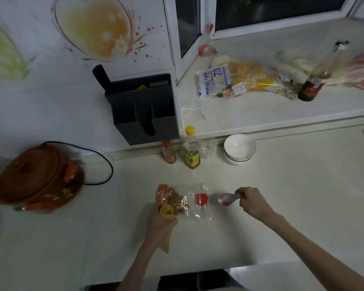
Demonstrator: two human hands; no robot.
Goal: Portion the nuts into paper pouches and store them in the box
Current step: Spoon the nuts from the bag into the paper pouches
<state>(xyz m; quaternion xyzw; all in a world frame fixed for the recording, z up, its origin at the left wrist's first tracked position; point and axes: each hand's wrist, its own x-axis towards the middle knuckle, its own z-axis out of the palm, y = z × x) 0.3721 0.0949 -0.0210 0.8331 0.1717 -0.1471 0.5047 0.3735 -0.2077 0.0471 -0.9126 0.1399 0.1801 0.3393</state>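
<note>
A clear plastic bag of nuts (178, 201) with red print lies on the pale counter (282, 196), its open end toward the right. My left hand (159, 224) grips a yellow-brown paper pouch (166, 213), its mouth up against the nuts. My right hand (253, 201) holds the handle of a white spoon (227, 199) with red on its bowl, just right of the bag. A dark grey box (143, 110) with compartments stands at the back against the wall; something yellow shows inside its rear section.
A brown electric pot (38, 177) with a black cord sits at the left. Two small bottles (190, 149), a clear cup and stacked white bowls (240, 149) line the back. The raised sill holds packets (229, 80) and a dark bottle (315, 80).
</note>
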